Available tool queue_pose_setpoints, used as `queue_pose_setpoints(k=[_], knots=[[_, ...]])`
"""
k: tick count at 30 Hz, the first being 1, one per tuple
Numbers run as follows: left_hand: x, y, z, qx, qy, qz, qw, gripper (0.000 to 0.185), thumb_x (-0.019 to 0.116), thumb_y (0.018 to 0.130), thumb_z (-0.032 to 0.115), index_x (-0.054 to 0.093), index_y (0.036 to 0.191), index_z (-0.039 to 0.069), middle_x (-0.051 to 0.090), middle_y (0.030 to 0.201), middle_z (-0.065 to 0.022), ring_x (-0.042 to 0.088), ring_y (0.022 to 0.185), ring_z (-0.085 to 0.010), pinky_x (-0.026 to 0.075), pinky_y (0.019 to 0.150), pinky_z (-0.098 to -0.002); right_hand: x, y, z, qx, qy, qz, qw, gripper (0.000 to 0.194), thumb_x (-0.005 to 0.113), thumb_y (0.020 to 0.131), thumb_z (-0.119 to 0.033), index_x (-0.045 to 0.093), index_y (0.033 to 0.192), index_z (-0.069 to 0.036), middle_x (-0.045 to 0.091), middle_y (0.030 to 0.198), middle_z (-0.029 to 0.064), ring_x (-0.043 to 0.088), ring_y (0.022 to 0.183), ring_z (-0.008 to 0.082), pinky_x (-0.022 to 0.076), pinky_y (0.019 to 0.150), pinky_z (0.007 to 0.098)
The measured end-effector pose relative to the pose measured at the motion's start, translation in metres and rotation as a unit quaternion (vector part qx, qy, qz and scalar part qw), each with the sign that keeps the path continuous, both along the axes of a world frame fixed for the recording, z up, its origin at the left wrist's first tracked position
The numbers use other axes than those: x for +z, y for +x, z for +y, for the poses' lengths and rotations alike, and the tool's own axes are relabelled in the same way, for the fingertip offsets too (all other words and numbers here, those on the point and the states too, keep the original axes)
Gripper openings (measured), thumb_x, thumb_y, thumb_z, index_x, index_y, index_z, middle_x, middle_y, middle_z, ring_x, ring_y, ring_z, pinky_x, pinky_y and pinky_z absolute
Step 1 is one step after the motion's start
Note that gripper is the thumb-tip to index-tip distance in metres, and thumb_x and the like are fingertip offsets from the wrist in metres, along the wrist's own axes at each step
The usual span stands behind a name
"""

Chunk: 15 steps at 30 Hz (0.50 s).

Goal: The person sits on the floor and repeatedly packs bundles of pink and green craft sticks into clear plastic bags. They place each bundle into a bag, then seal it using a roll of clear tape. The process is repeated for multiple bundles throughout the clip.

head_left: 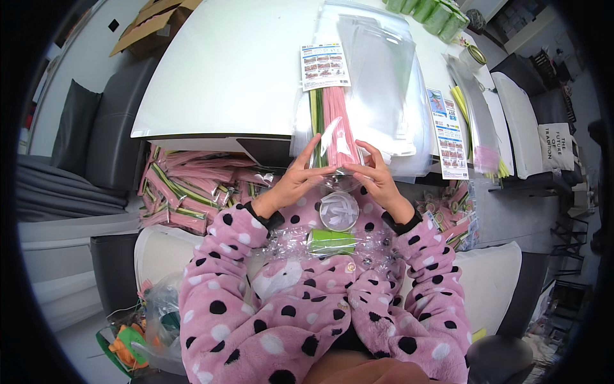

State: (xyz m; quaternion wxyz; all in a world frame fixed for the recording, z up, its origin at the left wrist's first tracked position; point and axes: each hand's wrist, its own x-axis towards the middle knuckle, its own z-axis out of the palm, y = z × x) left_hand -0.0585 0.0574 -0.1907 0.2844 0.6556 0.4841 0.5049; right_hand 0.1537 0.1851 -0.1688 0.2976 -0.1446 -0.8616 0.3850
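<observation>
A clear plastic packet [341, 139] holds a bundle of pink strips with a few green and yellow-green ones, which look like chenille craft stems. It lies over the near edge of the white table. My left hand [298, 180] grips its near left corner, and my right hand [376, 180] pinches the near right corner, thumbs close together at the bottom end. A printed instruction card [325, 66] lies at the packet's far end. On my lap sit a round tub of white paper strips [339, 211] and a green roll [332, 242] amid clear plastic film.
Flat clear bags [379, 81] are stacked right of the packet. More printed cards [448, 134] lie near the table's right side, by a roll of tape [474, 56]. Filled packets [192, 187] are heaped below the table at left, others [455, 211] at right. An open cardboard box [153, 26] stands far left.
</observation>
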Motion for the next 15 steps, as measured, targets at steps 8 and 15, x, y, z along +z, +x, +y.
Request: queue_pose_setpoints(k=[8,15], knots=[[-0.008,0.030,-0.010,0.146,-0.059,-0.186,0.970,0.020,0.056,0.088,0.012,0.069,0.099,0.003,0.019,0.149,-0.0154,0.021,0.136,-0.0234,0.024,0.106,-0.0345,-0.009,-0.002,-0.024,-0.117,-0.346,0.039,0.930,0.022,0.053,0.092,-0.016,0.069,0.099,-0.004,0.053,0.091,0.0045,0.048,0.070,0.0079,0.0396,0.059,0.0190],[-0.008,0.041,-0.001,0.191,-0.125,-0.326,0.918,0.020,0.058,0.089,0.013,0.068,0.083,-0.003,0.059,0.087,-0.0084,0.058,0.077,-0.0132,0.045,0.070,-0.0229,-0.013,-0.010,-0.033,-0.161,-0.351,0.086,0.918,0.025,0.054,0.092,-0.020,0.068,0.092,0.000,0.051,0.069,-0.0007,0.045,0.054,0.0046,0.0343,0.051,0.0164]])
